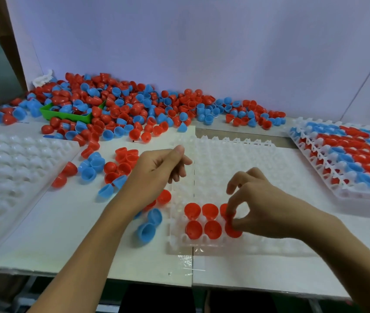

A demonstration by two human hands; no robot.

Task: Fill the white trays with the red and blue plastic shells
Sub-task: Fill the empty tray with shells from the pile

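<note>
Right hand pinching a red shell into the near row of the middle white tray, grip narrow for seating it beside five others, left hand loosely curled, empty, near loose shells on the worktop for restocking.

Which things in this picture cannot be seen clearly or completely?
Head view:
- Third red shell of each row: partly covered by right hand.
- Filled tray: cut by the right edge.
- Empty tray: cut by the left edge.
- Left hand: palm contents hidden.
</note>
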